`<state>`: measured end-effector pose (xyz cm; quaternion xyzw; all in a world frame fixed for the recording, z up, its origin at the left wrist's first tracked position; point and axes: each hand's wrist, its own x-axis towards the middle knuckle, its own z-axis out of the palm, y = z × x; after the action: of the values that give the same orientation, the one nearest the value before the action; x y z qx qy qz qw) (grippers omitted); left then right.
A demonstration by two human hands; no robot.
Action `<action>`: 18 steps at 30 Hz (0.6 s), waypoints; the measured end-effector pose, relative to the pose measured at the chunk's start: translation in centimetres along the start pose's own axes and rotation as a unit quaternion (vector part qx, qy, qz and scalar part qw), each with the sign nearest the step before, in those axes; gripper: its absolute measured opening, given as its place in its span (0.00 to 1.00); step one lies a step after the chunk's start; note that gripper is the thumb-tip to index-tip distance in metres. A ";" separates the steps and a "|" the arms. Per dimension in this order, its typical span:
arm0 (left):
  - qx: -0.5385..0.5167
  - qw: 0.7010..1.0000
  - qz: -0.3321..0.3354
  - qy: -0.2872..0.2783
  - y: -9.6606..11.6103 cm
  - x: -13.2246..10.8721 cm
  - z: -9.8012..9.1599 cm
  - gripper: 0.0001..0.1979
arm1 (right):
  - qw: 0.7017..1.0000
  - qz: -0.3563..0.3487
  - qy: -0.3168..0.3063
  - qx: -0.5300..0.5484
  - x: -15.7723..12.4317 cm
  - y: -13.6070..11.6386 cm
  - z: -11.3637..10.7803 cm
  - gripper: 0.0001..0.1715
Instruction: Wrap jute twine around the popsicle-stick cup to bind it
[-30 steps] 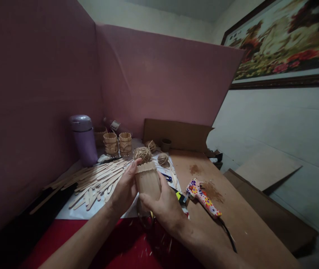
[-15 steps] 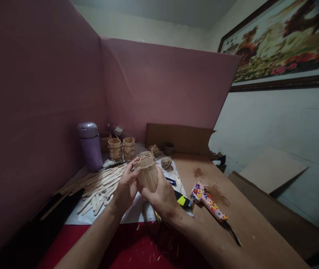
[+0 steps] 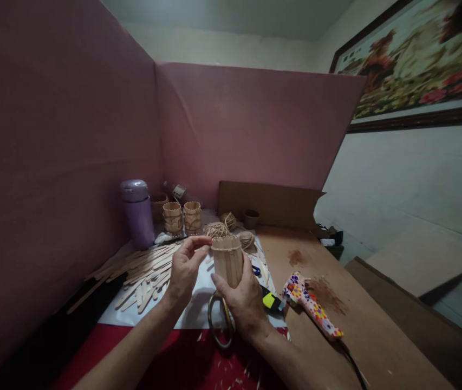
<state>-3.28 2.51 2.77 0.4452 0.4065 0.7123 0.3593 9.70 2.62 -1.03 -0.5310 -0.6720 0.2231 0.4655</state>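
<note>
One slatted cup [image 3: 227,266] near, at the middle; two decorated cups [image 3: 192,220] at far left, with one brown container [image 3: 158,207] behind. One clear bottle [image 3: 179,191] farther back, one purple tumbler [image 3: 137,214] to the left. Three twine balls [image 3: 216,229] past the middle; one dark pot [image 3: 251,219] at the far side. One pair of scissors [image 3: 228,317] near; one yellow-and-black cutter [image 3: 270,300] and one glue gun [image 3: 313,306] to the right. One framed picture [image 3: 413,65] at far right. Wooden sticks [image 3: 149,271] at left, overlapping, too many to count.
</note>
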 end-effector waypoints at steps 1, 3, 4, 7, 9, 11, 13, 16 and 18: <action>0.036 0.999 0.025 0.003 0.6 0.1 0.1 0.03 | 1.000 0.004 0.000 0.013 0.0 0.0 0.0 0.47; 0.094 0.994 0.056 -0.008 1.9 0.9 0.2 0.06 | 1.000 0.015 0.000 0.023 -0.1 0.1 -0.1 0.48; 0.127 0.990 0.064 -0.024 2.6 1.6 0.2 0.08 | 0.999 0.022 0.001 0.024 -0.1 0.1 -0.1 0.48; 0.217 0.973 0.074 -0.027 4.1 5.5 -0.5 0.09 | 0.998 0.031 0.011 0.044 -0.2 0.2 -0.1 0.46; 0.237 0.969 0.073 0.015 4.9 9.1 -1.4 0.11 | 0.997 0.029 0.016 0.063 -0.2 0.3 -0.1 0.44; 0.258 0.961 0.077 0.059 5.5 12.9 -2.5 0.11 | 0.997 0.025 0.017 0.065 -0.2 0.4 -0.1 0.44; 0.282 0.954 0.075 0.075 5.9 16.0 -3.5 0.07 | 0.998 0.026 0.010 0.058 -0.2 0.4 -0.1 0.44; 0.296 0.953 0.054 0.045 5.7 19.0 -4.8 0.10 | 0.998 0.034 0.000 0.057 -0.1 0.4 -0.1 0.45; 0.283 0.958 0.038 0.000 5.0 20.1 -5.5 0.14 | 0.998 0.037 -0.006 0.055 -0.1 0.5 -0.1 0.46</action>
<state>-16.07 16.54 12.68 0.5435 0.5746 0.5812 0.1915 10.05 2.66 -1.48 -0.5277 -0.6416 0.2795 0.4813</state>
